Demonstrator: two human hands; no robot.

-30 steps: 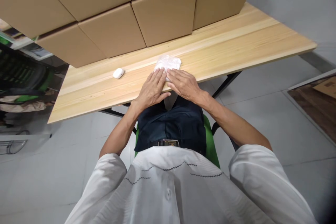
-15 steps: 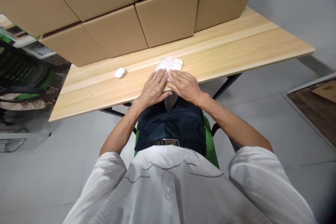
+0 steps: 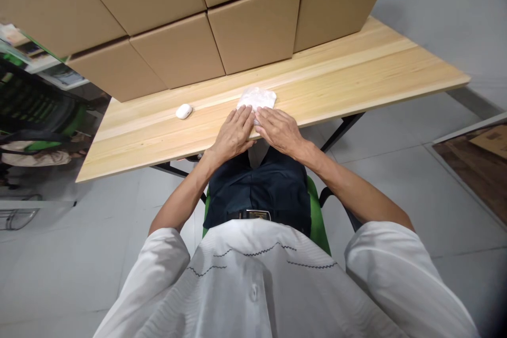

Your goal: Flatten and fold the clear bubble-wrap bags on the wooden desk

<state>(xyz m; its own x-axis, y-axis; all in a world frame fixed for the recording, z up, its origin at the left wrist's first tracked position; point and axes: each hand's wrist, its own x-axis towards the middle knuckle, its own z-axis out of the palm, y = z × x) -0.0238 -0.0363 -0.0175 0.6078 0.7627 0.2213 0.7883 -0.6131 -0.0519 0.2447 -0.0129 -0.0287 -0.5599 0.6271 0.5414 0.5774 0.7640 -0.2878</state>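
Note:
A thin, crinkled white sheet or packet (image 3: 256, 97) lies flat near the table's front edge; whether it is tissue or plastic I cannot tell. My left hand (image 3: 234, 131) rests palm down with its fingers stretched over the near left part of it. From the other side, my right hand (image 3: 279, 129) lies flat on its near right part, fingers extended. The fingertips of both hands almost meet, and they hide the near edge of the white piece. Left of my hands sits a small white rounded case (image 3: 184, 111), like an earbud case, touched by neither hand.
Stacked brown cardboard boxes (image 3: 253, 26) form a wall along the back of the wooden table (image 3: 340, 84). A dark chair with green parts (image 3: 35, 100) stands at the left. On the floor at right is a framed brown panel (image 3: 481, 158).
My hands stay on the white piece, with the left thumb now drawn in lower by the table edge. The view has shifted very slightly.

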